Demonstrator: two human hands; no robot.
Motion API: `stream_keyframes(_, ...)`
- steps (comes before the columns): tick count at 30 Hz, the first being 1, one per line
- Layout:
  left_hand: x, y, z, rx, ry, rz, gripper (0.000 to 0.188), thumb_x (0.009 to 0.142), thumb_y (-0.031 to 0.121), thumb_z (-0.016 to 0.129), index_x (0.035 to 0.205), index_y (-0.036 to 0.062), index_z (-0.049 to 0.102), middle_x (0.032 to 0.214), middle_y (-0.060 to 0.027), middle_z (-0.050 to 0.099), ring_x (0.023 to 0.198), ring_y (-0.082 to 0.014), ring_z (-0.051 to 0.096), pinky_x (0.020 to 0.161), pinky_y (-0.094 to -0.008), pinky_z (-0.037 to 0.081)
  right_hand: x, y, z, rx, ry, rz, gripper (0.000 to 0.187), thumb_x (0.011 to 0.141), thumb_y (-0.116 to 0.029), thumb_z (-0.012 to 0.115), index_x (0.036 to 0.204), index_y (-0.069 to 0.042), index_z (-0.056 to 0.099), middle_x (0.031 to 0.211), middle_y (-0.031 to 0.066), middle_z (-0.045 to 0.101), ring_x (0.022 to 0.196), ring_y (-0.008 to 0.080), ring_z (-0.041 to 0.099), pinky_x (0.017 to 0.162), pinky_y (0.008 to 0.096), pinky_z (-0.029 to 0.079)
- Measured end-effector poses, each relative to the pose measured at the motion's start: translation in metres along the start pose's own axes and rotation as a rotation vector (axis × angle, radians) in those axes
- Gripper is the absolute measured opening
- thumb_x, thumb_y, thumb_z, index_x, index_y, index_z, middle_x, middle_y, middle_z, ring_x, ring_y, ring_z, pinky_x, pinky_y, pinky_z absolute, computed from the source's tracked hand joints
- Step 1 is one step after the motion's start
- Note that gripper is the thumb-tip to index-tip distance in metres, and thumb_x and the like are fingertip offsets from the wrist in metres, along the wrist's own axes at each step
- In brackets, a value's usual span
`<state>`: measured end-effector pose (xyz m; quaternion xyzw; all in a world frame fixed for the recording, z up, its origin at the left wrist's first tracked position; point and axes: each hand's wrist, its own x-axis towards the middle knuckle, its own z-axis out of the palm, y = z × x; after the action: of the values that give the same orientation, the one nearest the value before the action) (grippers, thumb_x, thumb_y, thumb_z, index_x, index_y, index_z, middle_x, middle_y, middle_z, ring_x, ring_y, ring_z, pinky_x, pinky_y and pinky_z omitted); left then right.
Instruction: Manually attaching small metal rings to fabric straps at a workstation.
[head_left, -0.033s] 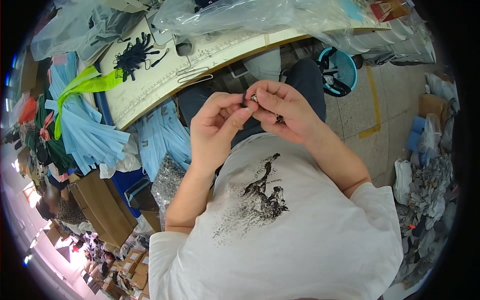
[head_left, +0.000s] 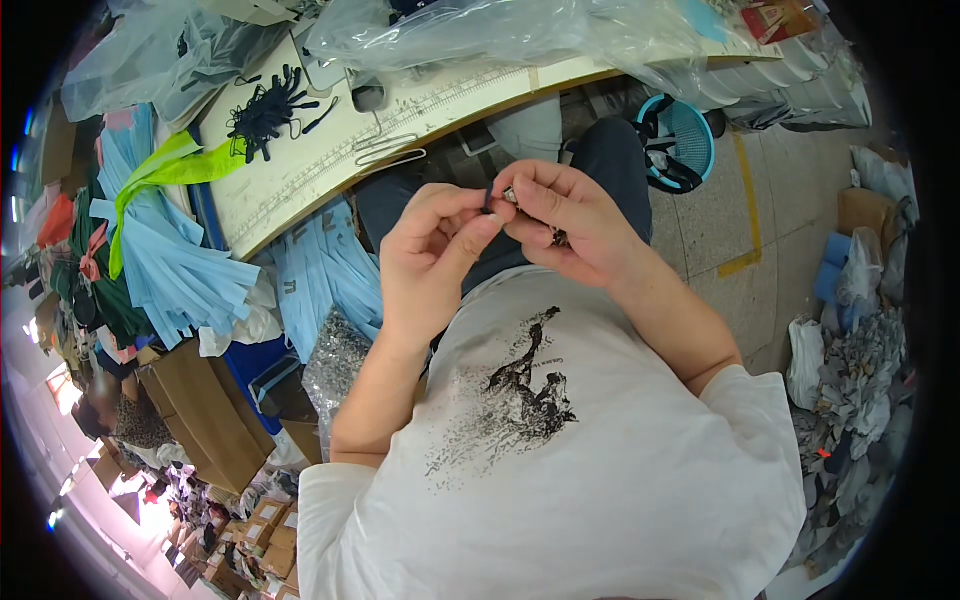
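My left hand pinches a short dark strip between thumb and forefinger, held upright in front of my lap. Close against it, my right hand grips a small shiny metal piece in its thumb and forefinger. More small dark metallic bits show under the curled fingers of that hand; their exact kind is too small to tell. The fingertips of both hands nearly meet. On the table beyond lies a pile of dark looped cord zipper pulls, one of them apart at its right.
The white table with a ruler scale curves ahead, bearing bent metal wire and clear plastic bags. Light blue strips and a neon yellow strip hang at left. A blue basket stands right on the floor.
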<state>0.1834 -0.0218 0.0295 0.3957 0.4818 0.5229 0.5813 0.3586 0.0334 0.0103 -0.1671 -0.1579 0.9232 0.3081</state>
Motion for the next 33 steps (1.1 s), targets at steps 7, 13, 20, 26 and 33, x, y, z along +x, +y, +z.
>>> stream_keyframes(7,-0.005,0.006,-0.002,0.135,0.097,0.091,0.019,0.086,-0.007,0.064,0.105,-0.0033,0.063,0.098,-0.006,0.06,0.086,-0.0099,0.057,0.077,-0.0202,0.045,0.0,-0.002,-0.002,0.019,0.014,-0.004,0.02,0.099,-0.02,0.053,0.11,-0.004,0.058,0.092,0.0009,0.055,0.067,0.0044,0.043,0.045,0.0161,0.031)
stream_keyframes(13,-0.005,0.016,-0.002,0.157,0.097,0.053,0.018,0.088,-0.004,0.063,0.106,-0.004,0.063,0.095,-0.0059,0.06,0.085,-0.0098,0.056,0.076,-0.0207,0.045,-0.003,-0.003,0.001,-0.035,0.093,-0.036,0.02,0.098,-0.021,0.054,0.109,-0.005,0.057,0.09,0.0036,0.054,0.065,0.0047,0.043,0.042,0.0138,0.031)
stream_keyframes(20,-0.008,0.018,0.002,0.168,0.064,0.194,0.017,0.086,-0.006,0.065,0.102,-0.0033,0.064,0.096,-0.0055,0.06,0.082,-0.008,0.055,0.064,-0.0175,0.044,-0.001,0.005,-0.009,-0.065,0.019,-0.123,0.018,0.093,-0.018,0.064,0.103,-0.004,0.061,0.091,0.0059,0.062,0.062,0.0053,0.047,0.043,0.0171,0.031)
stream_keyframes(26,-0.009,0.019,0.004,0.424,0.069,0.314,0.015,0.08,-0.005,0.069,0.094,-0.0008,0.066,0.086,-0.0043,0.06,0.067,-0.0055,0.052,0.054,-0.0176,0.041,-0.001,0.007,-0.005,-0.21,0.079,-0.237,0.016,0.089,-0.014,0.068,0.099,-0.003,0.061,0.081,0.0017,0.061,0.054,0.0027,0.044,0.04,0.018,0.029)
stream_keyframes(33,-0.005,0.026,0.011,0.641,0.094,0.453,0.014,0.079,-0.004,0.07,0.091,0.0007,0.066,0.077,-0.0042,0.059,0.056,-0.0069,0.048,0.05,-0.02,0.039,-0.004,0.006,0.003,-0.452,0.144,-0.33,0.018,0.08,-0.007,0.076,0.093,-0.003,0.064,0.079,-0.0006,0.061,0.057,0.003,0.048,0.047,0.018,0.036)
